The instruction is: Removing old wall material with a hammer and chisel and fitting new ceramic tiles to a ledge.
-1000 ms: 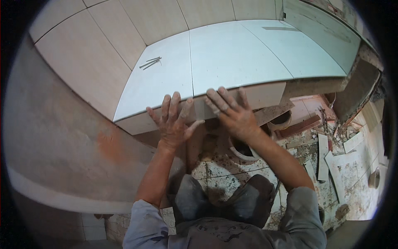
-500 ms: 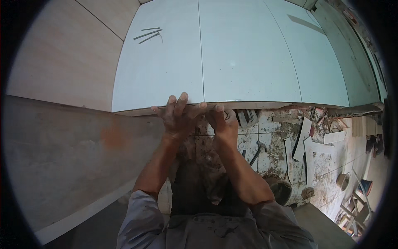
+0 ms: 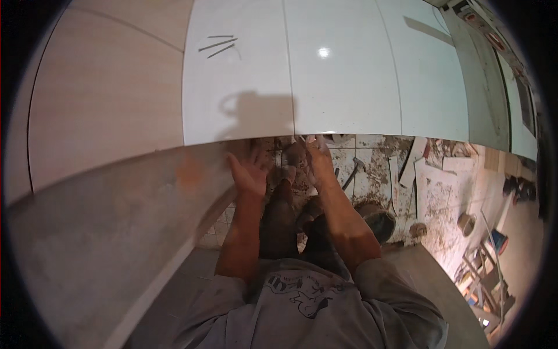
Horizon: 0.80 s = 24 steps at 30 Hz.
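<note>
Desk [image 3: 343, 87], white-tiled, bears nails [image 3: 218, 45]; left grip [image 3: 250, 173] spread, empty; right grip [image 3: 315, 156] by front edge, opening and hold unclear.

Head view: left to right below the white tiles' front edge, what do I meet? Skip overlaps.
Orange patch → left hand → right hand → hammer → small pot → blue object.

White tiles [image 3: 343, 93] catch strong light: one round glare spot [image 3: 324, 53], a blocky, soft-edged shadow [image 3: 264, 113] nearer the front. Left hand [image 3: 251, 174] sits dimmer, slightly blurred. Fisheye bends straight edges; corners fall black.
</note>
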Motion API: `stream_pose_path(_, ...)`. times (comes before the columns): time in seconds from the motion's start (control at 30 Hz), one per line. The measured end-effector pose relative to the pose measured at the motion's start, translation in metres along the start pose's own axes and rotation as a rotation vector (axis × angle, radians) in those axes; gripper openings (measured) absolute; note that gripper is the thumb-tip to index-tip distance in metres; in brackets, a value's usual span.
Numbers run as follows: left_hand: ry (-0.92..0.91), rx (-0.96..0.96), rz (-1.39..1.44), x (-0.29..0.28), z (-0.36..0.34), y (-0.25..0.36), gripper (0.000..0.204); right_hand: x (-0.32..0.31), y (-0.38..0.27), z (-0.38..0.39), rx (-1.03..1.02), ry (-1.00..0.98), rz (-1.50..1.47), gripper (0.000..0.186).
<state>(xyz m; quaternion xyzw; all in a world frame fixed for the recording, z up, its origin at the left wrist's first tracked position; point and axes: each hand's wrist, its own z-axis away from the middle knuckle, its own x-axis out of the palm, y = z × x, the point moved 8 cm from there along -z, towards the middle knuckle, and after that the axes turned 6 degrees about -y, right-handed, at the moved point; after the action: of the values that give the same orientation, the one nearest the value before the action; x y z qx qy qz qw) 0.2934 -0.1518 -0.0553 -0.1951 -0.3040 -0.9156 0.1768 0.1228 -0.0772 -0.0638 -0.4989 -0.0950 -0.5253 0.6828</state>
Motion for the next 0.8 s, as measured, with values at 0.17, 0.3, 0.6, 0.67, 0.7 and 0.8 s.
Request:
stream_pose_path(0.17, -0.169, 0.039, 0.047, 0.040, -0.008, 0.021, 0.091, 0.009, -0.005, 0.001, 0.139, -0.074, -0.098, 0.056)
stream_pose_path(0.3, -0.212, -0.032, 0.098, 0.046, -0.009, 0.016, 0.096, 0.004, -0.003, 0.002, 0.243, -0.002, -0.099, 0.054)
stream_pose_path(0.6, -0.252, -0.185, 0.122, 0.054, -0.001, 0.013, 0.099, -0.003, 0.001, 0.006, 0.329, -0.045, -0.094, 0.068)
stream_pose_path(0.67, -0.246, -0.227, 0.172, 0.061, 0.005, 0.016, 0.097, -0.002, 0.000, 0.006, 0.316, -0.050, -0.091, 0.068)
stream_pose_path(0.7, -0.259, -0.210, 0.143, 0.067, 0.006, 0.021, 0.097, -0.001, 0.001, 0.006, 0.329, -0.052, -0.087, 0.069)
stream_pose_path(0.8, -0.305, -0.284, 0.022, 0.086, 0.009, 0.019, 0.086, 0.001, 0.002, 0.007, 0.350, -0.035, -0.065, 0.070)
